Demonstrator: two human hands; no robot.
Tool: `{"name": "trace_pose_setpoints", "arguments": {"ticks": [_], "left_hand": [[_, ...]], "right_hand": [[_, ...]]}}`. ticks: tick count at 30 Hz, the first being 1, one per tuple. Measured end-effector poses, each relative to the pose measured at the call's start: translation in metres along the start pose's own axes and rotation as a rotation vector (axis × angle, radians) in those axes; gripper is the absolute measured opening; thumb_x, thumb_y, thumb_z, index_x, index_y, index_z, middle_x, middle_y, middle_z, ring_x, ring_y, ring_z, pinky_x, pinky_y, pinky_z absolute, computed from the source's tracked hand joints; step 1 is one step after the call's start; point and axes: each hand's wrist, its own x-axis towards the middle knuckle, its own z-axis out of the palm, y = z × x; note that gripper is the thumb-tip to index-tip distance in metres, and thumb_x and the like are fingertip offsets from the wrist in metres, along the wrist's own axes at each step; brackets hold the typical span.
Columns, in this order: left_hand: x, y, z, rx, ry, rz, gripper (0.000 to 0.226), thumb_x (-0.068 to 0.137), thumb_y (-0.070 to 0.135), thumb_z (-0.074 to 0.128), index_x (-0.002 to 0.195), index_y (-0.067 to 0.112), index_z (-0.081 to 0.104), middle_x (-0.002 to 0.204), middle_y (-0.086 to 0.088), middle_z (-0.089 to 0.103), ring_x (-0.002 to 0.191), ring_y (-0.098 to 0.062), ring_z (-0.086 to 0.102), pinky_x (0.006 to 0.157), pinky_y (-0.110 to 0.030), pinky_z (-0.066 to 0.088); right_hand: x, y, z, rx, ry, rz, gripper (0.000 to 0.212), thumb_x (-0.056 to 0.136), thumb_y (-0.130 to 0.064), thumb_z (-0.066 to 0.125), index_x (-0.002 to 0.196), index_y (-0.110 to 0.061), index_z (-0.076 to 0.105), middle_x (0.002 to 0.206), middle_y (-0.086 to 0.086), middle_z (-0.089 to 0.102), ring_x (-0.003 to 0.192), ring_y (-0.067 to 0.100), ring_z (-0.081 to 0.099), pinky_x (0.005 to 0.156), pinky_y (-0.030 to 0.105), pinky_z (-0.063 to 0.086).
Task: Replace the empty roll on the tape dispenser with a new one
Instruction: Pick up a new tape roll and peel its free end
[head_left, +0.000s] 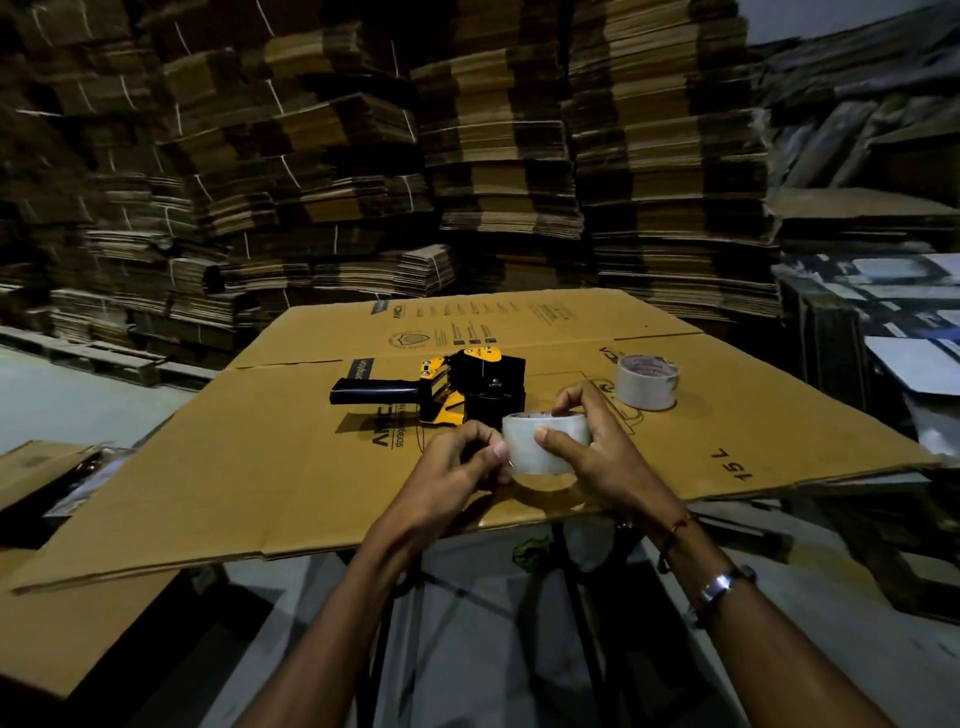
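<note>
Right now my left hand (457, 462) and right hand (587, 441) both grip the clear tape roll (540, 441) between them. Just beyond my hands the tape dispenser (447, 387) lies on the cardboard worktop (260, 457); a white roll (647, 382) stands beyond my right hand.

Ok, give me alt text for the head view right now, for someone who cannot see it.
Both hands, left hand and right hand, hold a clear tape roll above a flattened cardboard box. Behind it lies a black-and-yellow tape dispenser, with a second roll to its right.
</note>
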Motion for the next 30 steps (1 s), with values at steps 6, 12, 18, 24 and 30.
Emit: {"name": "trace_pose_setpoints", "arguments": {"ticks": [6,12,18,24,30], "left_hand": [[0.005,-0.003,-0.010,-0.151,0.036,-0.005,0.011,0.099,0.011,0.055,0.092,0.003,0.059,0.082,-0.009,0.063,0.083,-0.026,0.057,0.079,-0.038,0.050],[0.007,-0.004,-0.009,-0.290,0.067,-0.073,0.007,0.097,0.004,0.057,0.091,0.003,0.061,0.093,-0.007,0.073,0.090,-0.022,0.066,0.084,-0.031,0.057],[0.005,0.001,-0.003,-0.331,0.161,-0.091,0.013,0.097,-0.002,0.053,0.086,0.000,0.059,0.092,-0.012,0.072,0.088,-0.019,0.070,0.085,-0.028,0.058],[0.002,0.007,0.001,-0.443,0.223,-0.114,0.018,0.098,-0.005,0.049,0.082,0.001,0.057,0.089,-0.014,0.069,0.073,-0.011,0.072,0.072,-0.021,0.059],[0.001,0.004,0.003,-0.353,0.288,-0.104,0.009,0.097,-0.004,0.054,0.105,-0.004,0.060,0.096,-0.018,0.068,0.089,-0.023,0.068,0.078,-0.028,0.060]], "right_hand": [[0.002,0.001,-0.003,0.053,-0.025,0.016,0.050,0.075,-0.048,0.067,0.102,-0.013,0.042,0.099,-0.003,0.048,0.089,0.018,0.061,0.052,0.022,0.047],[0.002,0.000,-0.006,0.059,-0.042,0.036,0.051,0.077,-0.043,0.068,0.106,-0.010,0.042,0.100,0.000,0.047,0.081,0.006,0.057,0.053,0.017,0.046],[0.001,-0.005,-0.007,0.076,-0.062,0.112,0.043,0.078,-0.043,0.066,0.107,-0.017,0.046,0.105,0.001,0.051,0.076,-0.004,0.060,0.058,0.035,0.046],[-0.001,-0.008,-0.003,0.077,-0.055,0.141,0.048,0.076,-0.048,0.065,0.109,-0.016,0.049,0.115,0.012,0.053,0.084,0.014,0.059,0.056,0.035,0.045],[0.000,-0.006,-0.002,0.030,-0.054,0.093,0.061,0.068,-0.058,0.063,0.107,-0.012,0.050,0.116,0.012,0.052,0.088,0.013,0.055,0.059,0.018,0.043]]}}
